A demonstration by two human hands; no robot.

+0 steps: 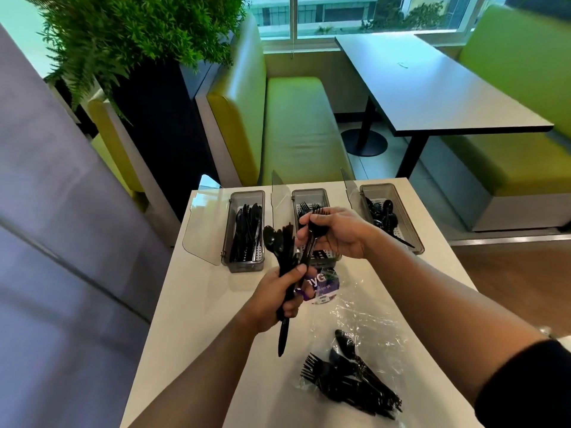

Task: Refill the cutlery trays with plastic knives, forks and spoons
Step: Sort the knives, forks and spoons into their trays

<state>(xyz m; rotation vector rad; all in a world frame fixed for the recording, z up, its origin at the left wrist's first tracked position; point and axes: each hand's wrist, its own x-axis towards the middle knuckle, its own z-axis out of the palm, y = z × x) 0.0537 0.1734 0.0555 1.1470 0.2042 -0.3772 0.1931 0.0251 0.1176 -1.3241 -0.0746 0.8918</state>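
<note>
At the white table we are sorting: our left hand grips a mixed cutlery bundle, our right hand pinches one fork, which should next go into the middle fork tray.

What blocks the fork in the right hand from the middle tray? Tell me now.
Nothing visible. The right hand pinches the fork over the middle tray, whose lid stands open at its left side.

Black sleeve, right upper arm
</note>
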